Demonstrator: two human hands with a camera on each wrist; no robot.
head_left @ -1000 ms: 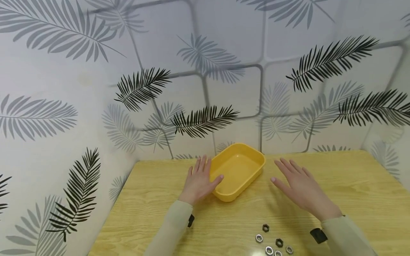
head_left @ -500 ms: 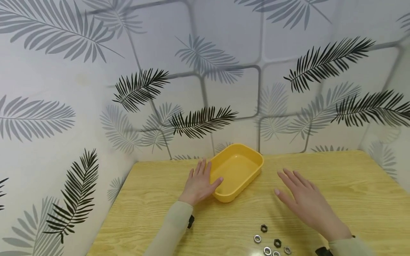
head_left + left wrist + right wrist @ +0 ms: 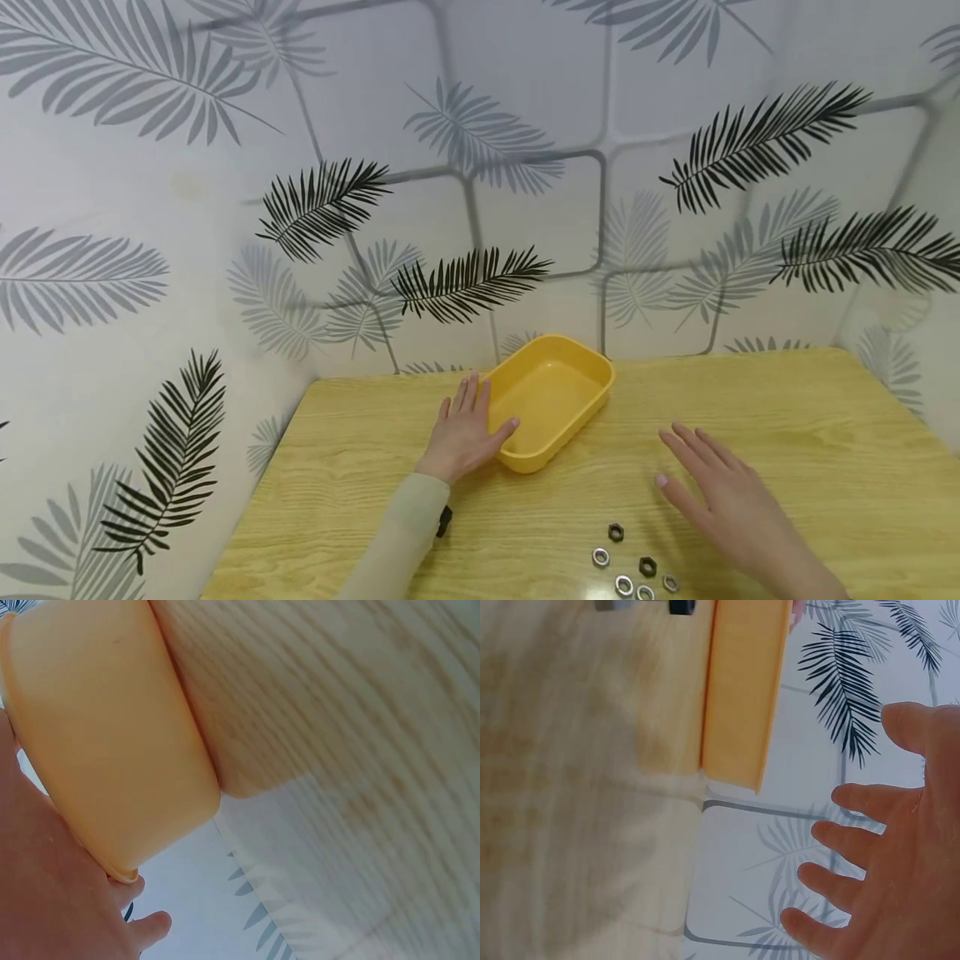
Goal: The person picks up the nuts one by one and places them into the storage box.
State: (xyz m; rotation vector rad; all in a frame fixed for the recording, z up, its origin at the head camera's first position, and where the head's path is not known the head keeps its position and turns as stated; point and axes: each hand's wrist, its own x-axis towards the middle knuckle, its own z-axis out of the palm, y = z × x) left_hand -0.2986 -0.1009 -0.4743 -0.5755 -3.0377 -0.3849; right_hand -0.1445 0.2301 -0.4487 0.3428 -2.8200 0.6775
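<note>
A yellow rectangular tray (image 3: 546, 392) sits near the back edge of the wooden table. My left hand (image 3: 461, 433) rests on its left rim, fingers extended along that side and thumb reaching over the inside near the front corner. The left wrist view shows the tray's outer wall (image 3: 112, 742) beside the hand (image 3: 60, 877), two fingertips showing past the rim. To the right of the tray, my right hand (image 3: 738, 508) is held over the table with fingers spread and nothing in it. Several metal nuts (image 3: 647, 567) lie left of that hand, some dark and some silver.
The wooden table (image 3: 337, 500) meets a wall (image 3: 540, 217) patterned with leaves behind the tray. A black strap piece (image 3: 444, 522) shows at my left wrist. In the right wrist view, dark and silver nuts (image 3: 681, 606) appear at the top edge.
My right hand has drawn back toward me and to the right, away from the tray. The left hand stays at the tray's rim, and the tray and nuts remain in place.
</note>
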